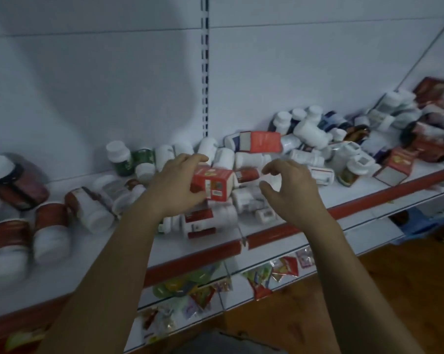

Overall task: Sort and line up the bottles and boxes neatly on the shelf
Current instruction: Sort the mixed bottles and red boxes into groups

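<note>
A white shelf with a red front strip [210, 254] carries a jumble of white bottles and red boxes. My left hand [176, 183] grips a small red box [212, 183], lifted above the lying bottles at the middle. My right hand [291, 189] hovers just right of the box with fingers loosely curled, holding nothing, over a white bottle cap [272, 181]. Another red box [263, 141] lies on top of the pile further back. White bottles with red labels [50, 226] lie on their sides at the left.
A dense heap of bottles and red boxes [394, 139] fills the shelf's right end. A green-labelled bottle [121, 157] stands at the back wall. A lower shelf [261, 277] holds coloured sachets. The brown floor [369, 290] shows at the lower right.
</note>
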Tool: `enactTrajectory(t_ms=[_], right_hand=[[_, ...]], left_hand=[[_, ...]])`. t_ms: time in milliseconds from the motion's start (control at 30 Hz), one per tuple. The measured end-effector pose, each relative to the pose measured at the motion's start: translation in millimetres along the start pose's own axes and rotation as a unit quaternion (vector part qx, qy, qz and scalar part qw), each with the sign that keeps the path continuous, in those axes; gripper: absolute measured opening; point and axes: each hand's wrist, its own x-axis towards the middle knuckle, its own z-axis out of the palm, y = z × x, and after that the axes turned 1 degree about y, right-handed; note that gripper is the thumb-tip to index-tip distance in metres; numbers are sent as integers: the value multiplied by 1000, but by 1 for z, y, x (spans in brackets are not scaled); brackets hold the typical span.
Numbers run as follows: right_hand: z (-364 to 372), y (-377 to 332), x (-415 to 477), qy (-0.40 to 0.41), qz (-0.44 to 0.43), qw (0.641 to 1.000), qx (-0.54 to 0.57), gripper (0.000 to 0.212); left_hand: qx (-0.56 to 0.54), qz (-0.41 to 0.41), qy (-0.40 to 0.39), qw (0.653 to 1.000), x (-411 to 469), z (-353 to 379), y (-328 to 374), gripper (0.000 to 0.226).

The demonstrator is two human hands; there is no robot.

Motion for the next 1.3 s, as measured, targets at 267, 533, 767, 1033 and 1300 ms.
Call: enactTrajectory(t_ms=[267,533,767,1033,1300], right_hand=[[-2,67,50,-34,-13,999,24,38],[19,70,134,-97,-20,994,-49,70],[30,67,150,-33,-31,997,-68,58],[14,-49,135,74,-188,964,170,56],[75,-198,121,-33,-266,922,280,60]], left_hand=[[52,-33,-106,992,59,32,32,95],[-176,-68,23,982,34,21,22,64],[-403,-107,205,885,-1,-24,-10,51],[-351,-109,313,876,-21,-68,-61,52],[-302,-120,402,856,-107,-124,-117,51]])
